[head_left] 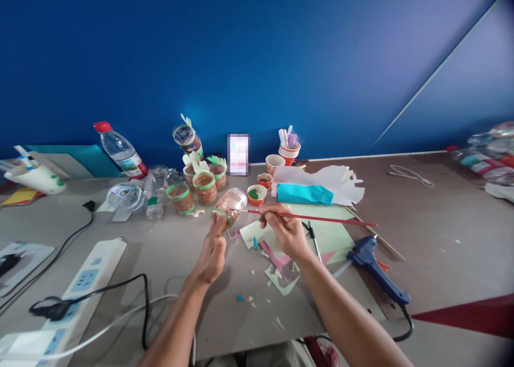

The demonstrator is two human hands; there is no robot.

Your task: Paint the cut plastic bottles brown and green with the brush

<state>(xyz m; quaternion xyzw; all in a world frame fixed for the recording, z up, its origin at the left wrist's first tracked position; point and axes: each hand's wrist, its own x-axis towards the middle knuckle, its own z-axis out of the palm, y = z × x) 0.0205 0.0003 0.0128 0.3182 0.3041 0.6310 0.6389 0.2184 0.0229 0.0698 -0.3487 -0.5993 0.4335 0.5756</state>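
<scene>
My left hand grips a cut clear plastic bottle piece with a green band, held tilted above the table. My right hand pinches a thin red paintbrush, whose tip touches the bottle piece's side. A small paper cup of green paint sits just behind the brush tip. Pale green paper sheets and scraps lie under my right hand.
Several decorated bottle cups stand behind. A water bottle lies back left by clear bottle parts. A blue glue gun lies right, power strips and cables left, and a teal roll on white paper behind.
</scene>
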